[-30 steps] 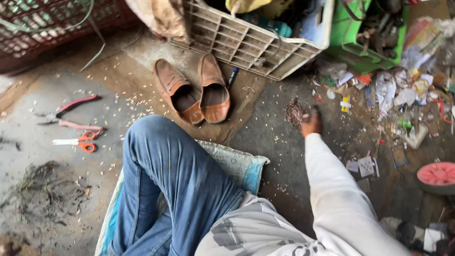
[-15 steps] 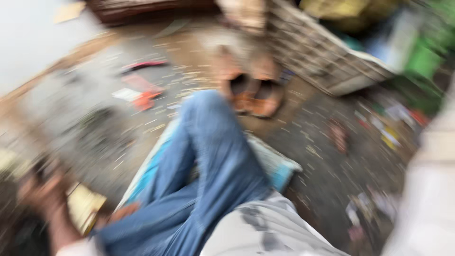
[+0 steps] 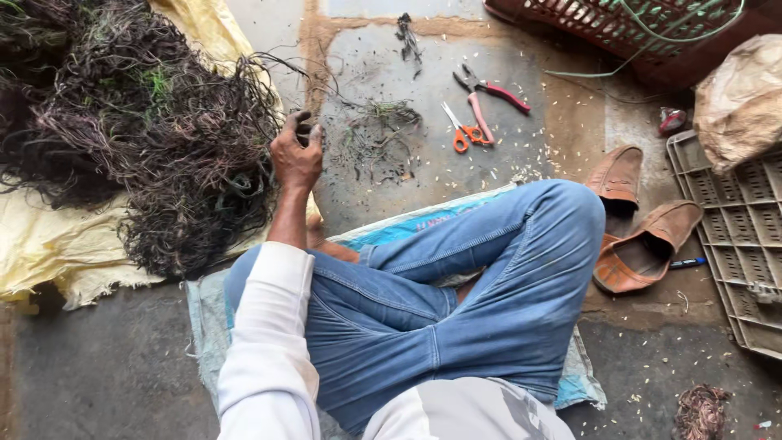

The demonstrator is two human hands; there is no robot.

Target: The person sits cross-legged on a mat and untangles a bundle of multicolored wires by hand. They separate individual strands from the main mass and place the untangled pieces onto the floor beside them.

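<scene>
While legs stay crossed, left hand (image 3: 296, 156) grips tangled wires (image 3: 155, 138).

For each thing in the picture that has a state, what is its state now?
left hand: closed on dark wires at the pile's edge
wire pile: tangled, heaped on a yellow sheet
scissors: lying on the floor, blades slightly open
pliers: lying on the floor, handles apart
slippers: off the feet, side by side
right hand: not in view

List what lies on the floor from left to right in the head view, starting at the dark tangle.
Pile of dark wires → left hand gripping its edge → orange scissors → red pliers → brown shoes → grey plastic crate.
</scene>
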